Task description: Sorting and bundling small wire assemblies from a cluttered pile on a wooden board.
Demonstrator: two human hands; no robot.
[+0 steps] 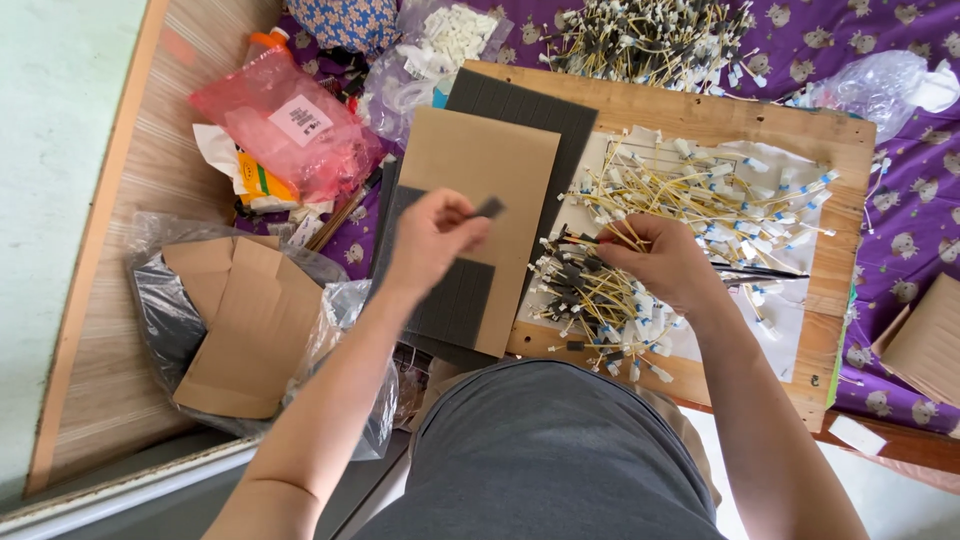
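My left hand [435,235] pinches a small dark grey foam strip [490,207] above a tan cardboard sheet [480,160] and dark foam sheets [455,300]. My right hand [665,262] rests on a pile of yellow wires with white and blue ends [700,190] lying on a wooden board [700,115], and grips a yellow wire [620,233] near black tweezers [760,272]. Wires wrapped with dark foam [580,290] lie below that hand.
A red plastic bag [285,125] and a bag of white parts [445,40] sit at the upper left. Folded cardboard in clear plastic [245,320] lies at the left. Another wire pile [650,35] is at the top on purple patterned cloth [915,200].
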